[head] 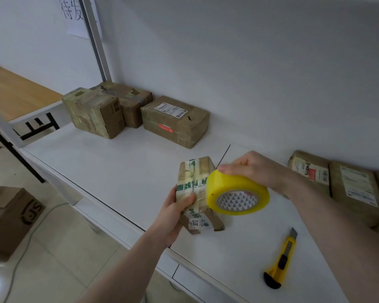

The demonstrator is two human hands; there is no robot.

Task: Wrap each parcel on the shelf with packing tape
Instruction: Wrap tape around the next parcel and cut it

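**One Parcel in Hand, More Waiting Along the Shelf**

While my left hand [179, 204] grips a small parcel [198, 193] by its near side, thumb across its front, I hold it tipped up on the white shelf [109, 162]. My right hand [256, 169] curls over the top of the yellow tape roll [236, 194], which presses against the parcel's right face. This parcel already carries printed green-and-white bands, and I cannot tell how much clear tape now covers it.

Behind the parcel and to its left, three brown boxes [175, 121] sit at the back of the shelf. They look glossy with tape, so I judge them done. To the parcel's right, a row of flatter parcels [357, 191] leans against the wall, labels up. These look untaped, though the view is too soft to be sure. A yellow utility knife [281, 259] lies on the shelf right of the parcel and nearer to me, for cutting the strip. By my reckoning the job is about halfway.
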